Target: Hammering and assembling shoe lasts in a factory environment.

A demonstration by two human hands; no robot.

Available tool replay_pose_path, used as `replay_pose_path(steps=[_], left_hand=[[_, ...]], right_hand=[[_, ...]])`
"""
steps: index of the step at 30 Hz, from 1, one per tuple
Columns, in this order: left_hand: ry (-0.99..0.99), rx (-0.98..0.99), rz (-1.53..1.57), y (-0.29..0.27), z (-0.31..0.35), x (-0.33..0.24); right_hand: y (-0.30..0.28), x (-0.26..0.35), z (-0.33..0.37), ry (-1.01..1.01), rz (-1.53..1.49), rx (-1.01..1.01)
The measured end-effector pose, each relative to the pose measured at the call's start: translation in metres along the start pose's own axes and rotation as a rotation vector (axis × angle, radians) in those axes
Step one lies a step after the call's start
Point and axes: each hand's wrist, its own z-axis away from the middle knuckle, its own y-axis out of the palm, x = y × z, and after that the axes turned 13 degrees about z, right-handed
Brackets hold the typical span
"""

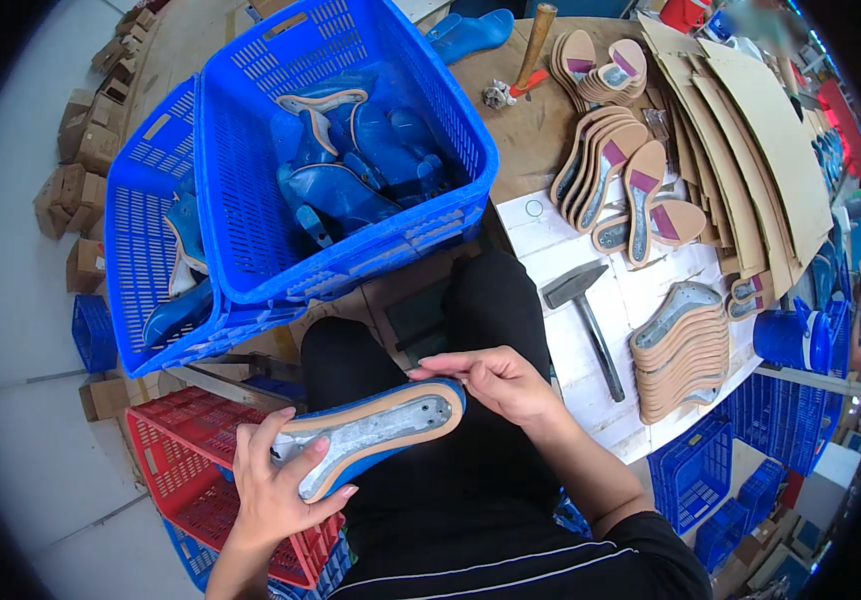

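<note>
My left hand [289, 475] grips the near-left end of a blue shoe last [346, 470], thumb on top and fingers spread along its sides. An insole lies on the last's upturned face, with a tan rim [438, 430] around a grey middle [376, 432]. Two small dark holes show near the insole's right end. At that end my right hand [511, 385] presses its fingers along the far edge of the last, with the thumb bent close by. Whether a small piece is pinched there is hidden. The last is held above my lap [421, 470].
Blue crates [351, 265] with more blue lasts [346, 195] stand ahead on the left. On the white-topped table [551, 260] to the right lie a hammer [591, 325], stacked insoles [681, 355] and cardboard sheets [751, 140]. Red crates [186, 480] sit at lower left.
</note>
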Motion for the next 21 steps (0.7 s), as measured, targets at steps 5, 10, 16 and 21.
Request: replay_pose_path(steps=[5, 10, 16, 21], left_hand=[[-0.005, 0.019, -0.005, -0.0012, -0.0026, -0.0018], [0.017, -0.009, 0.009, 0.0002, -0.0047, -0.0025], [-0.01, 0.001, 0.009, 0.002, -0.0034, -0.0054], [-0.014, 0.0, 0.02, 0.0032, -0.0047, -0.0053]], right_hand=[[-0.0021, 0.0076, -0.0024, -0.069, 0.205, 0.053], [-0.0034, 0.0074, -0.0028, -0.035, 0.175, 0.04], [-0.0042, 0.0055, -0.004, -0.028, 0.155, 0.062], [-0.0068, 0.0072, -0.0014, -0.072, 0.198, 0.073]])
